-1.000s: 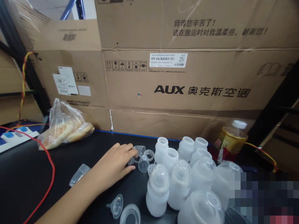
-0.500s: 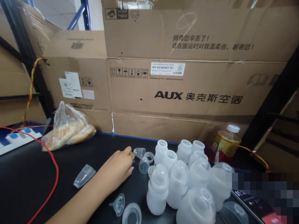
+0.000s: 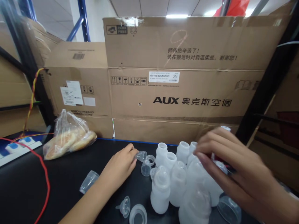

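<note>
Since 0.5 s ago: right hand (image 3: 235, 168) has come into view from the right, now over the cluster of white bottles (image 3: 177, 177), fingers (image 3: 210, 146) spread and loose, gripping nothing; they look to be just above or brushing the bottle tops, can't tell which. View also tilted up a bit. Left hand (image 3: 120, 166) barely shifted, resting on the black table (image 3: 58, 177), fingertips pinching a small clear cap (image 3: 141, 155) at the edge of the loose parts. Two more clear pieces, a ring (image 3: 150, 159) and a cup (image 3: 146, 168), lie just beside it, btwn hand and bottles, prob. kept close for easy reach. Bottles stand upright, packed touching, some w/ domed tops on, back ones open-necked. Nipple (image 3: 124, 206) and ring lid (image 3: 138, 214) lie near the forearm; another clear cap (image 3: 89, 181) sits well apart to the left. Bagged bread (image 3: 68, 138) at the cardboard boxes (image 3: 187, 93).
</note>
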The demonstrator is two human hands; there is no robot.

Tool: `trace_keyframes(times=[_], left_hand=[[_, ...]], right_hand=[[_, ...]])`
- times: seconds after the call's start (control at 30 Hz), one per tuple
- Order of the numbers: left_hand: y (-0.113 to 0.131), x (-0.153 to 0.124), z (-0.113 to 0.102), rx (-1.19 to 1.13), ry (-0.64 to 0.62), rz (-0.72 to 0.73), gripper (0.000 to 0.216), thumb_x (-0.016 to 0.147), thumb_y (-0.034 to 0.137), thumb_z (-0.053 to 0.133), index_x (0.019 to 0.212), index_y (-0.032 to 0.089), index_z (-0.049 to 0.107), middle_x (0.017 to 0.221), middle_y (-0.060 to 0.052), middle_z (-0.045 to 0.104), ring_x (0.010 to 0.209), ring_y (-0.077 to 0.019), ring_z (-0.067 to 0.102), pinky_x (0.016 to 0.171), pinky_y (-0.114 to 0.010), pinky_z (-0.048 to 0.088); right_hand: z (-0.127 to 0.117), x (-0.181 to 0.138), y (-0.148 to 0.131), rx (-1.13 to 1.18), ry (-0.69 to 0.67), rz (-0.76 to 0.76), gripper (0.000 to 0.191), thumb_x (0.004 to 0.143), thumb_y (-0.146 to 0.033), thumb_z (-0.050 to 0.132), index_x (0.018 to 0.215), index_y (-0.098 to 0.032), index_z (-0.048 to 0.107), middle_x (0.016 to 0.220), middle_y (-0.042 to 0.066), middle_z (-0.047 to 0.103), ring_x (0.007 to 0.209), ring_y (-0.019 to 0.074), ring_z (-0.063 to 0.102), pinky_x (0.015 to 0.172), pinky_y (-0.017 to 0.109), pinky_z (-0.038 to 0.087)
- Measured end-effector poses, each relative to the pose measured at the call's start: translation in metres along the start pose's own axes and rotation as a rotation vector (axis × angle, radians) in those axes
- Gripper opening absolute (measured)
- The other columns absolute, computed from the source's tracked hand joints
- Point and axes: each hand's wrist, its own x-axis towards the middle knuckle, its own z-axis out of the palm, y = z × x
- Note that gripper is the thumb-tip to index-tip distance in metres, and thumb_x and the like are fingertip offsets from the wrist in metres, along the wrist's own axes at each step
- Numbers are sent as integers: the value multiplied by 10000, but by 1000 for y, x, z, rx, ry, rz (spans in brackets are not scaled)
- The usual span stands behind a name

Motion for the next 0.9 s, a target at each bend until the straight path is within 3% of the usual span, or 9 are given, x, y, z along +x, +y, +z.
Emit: trace_keyframes(times=[0.03,0.17,0.23,0.33,0.47,0.63,0.8,0.9], left_hand=[[-2,0,1,-33,64,19,254,1100,94,633,1316,171,742,1248,-82,733,1023,-234,820,918,-416,697],[-6,-1,8,-129,294,122,274,1111,93,603,1351,177,705,1249,-87,718,1067,-250,820,935,-421,700],[-7,-2,11,-150,379,179,248,1103,88,609,1313,180,704,1227,-86,725,1039,-257,824,904,-427,712],[-6,-2,13,-156,468,249,239,1093,84,616,1292,189,697,1197,-84,736,988,-268,831,847,-434,727],[-5,-1,11,-158,541,289,231,1085,79,625,1277,191,689,1158,-81,740,932,-269,833,794,-435,737],[-4,0,8,-160,596,289,244,1070,62,648,1276,186,690,1162,-88,745,951,-272,836,815,-442,742],[-4,1,7,-164,641,289,243,1067,49,653,1267,184,682,1151,-87,750,947,-266,839,828,-441,741],[-4,0,6,-165,669,289,244,1067,50,659,1270,184,682,1150,-90,754,952,-268,839,828,-440,740]], right_hand=[[2,15,6,50,-45,58,205,1160,-206,535,980,-265,614,924,8,660,909,216,568,779,375,481],[20,47,34,165,-555,294,157,1100,-269,641,1002,-247,761,1100,53,738,1098,279,643,954,465,533],[29,52,48,159,-677,331,106,997,-186,720,989,-239,811,1103,59,768,1107,307,679,970,493,542],[36,55,63,177,-788,335,311,857,-31,719,1023,-250,863,1138,43,803,1175,319,701,1038,489,543],[37,59,67,233,-896,327,426,816,2,742,1092,-283,898,1192,23,813,1202,287,722,1053,417,560],[44,70,62,215,-966,323,288,800,-58,860,1038,-213,911,1149,72,826,1132,298,754,983,371,565],[54,75,60,142,-992,325,151,803,-78,866,896,-197,874,1057,87,819,1080,326,750,912,388,526],[51,75,63,146,-965,337,110,800,-106,879,838,-202,838,1022,70,814,987,295,756,856,384,513]])
